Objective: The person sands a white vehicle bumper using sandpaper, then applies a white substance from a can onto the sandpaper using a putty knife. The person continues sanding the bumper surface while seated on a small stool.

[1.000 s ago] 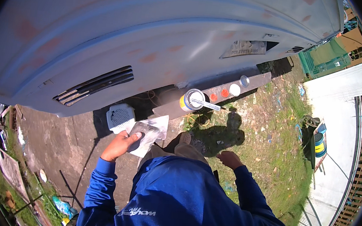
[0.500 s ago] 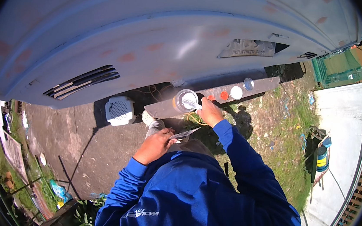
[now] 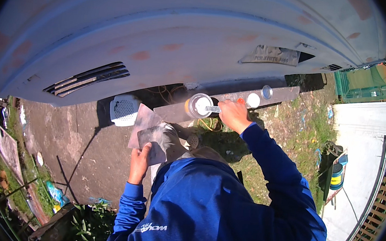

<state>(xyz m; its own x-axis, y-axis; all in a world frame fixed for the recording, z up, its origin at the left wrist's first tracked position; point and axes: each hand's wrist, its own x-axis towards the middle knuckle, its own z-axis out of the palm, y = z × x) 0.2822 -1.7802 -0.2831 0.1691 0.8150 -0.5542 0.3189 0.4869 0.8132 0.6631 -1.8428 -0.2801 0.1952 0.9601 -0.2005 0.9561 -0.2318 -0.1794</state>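
My left hand [image 3: 139, 163] grips a thin flat rectangular board [image 3: 144, 124] by its near end, in front of my left leg. Pinkish and grey areas show on its face, and a second, smaller grey sheet appears to overlap it. In my right hand [image 3: 234, 116] is a narrow flat scraper [image 3: 213, 109], its far end over the mouth of an open can [image 3: 188, 108]. White paste [image 3: 201, 105] shows inside that can; whether the scraper touches it I cannot tell. The can stands on a long grey plank [image 3: 170, 113].
A grey vehicle body panel [image 3: 170, 69] with reddish patches curves across the far side. Further along the plank sit a red round thing [image 3: 241, 101], a white disc [image 3: 253, 100] and a metal lid or tin [image 3: 267, 92]. A white perforated stool [image 3: 124, 110] stands left of the plank.
My left hand has moved left and turned the board, so its broad face now shows. The right hand has shifted slightly right, with the scraper still at the can.
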